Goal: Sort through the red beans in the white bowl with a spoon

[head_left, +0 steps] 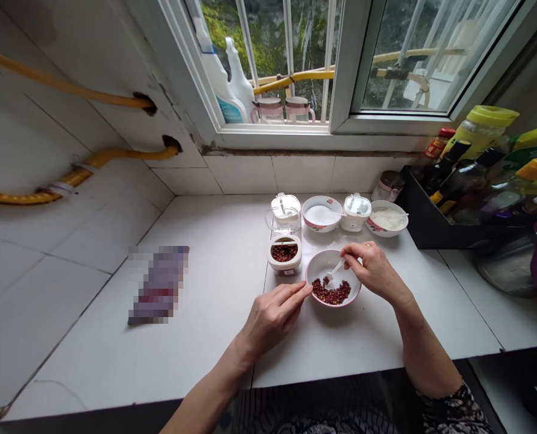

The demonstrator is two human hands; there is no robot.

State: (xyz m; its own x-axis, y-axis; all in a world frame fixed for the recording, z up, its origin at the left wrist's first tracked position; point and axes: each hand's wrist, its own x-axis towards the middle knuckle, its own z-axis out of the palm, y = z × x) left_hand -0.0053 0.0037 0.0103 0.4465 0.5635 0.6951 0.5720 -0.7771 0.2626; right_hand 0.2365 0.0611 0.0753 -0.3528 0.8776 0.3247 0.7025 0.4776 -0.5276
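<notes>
A small white spoon (334, 271) is pinched in my right hand (373, 269), its head down in a white bowl (355, 288) with a pink rim. Dark red peppercorns (331, 293) lie in the lower part of that bowl. My left hand (275, 314) touches the bowl's left rim with its fingertips, the fingers extended. Just left of the bowl stands an open clear jar (285, 265) with a white top, holding more of the dark red peppercorns.
Behind are a lidded jar (286, 208), a bowl of white powder (322, 216), another jar (356, 212) and a bowl of pale granules (386, 220). A black box (449, 232) of bottles stands right. A purple packet (160, 286) lies left.
</notes>
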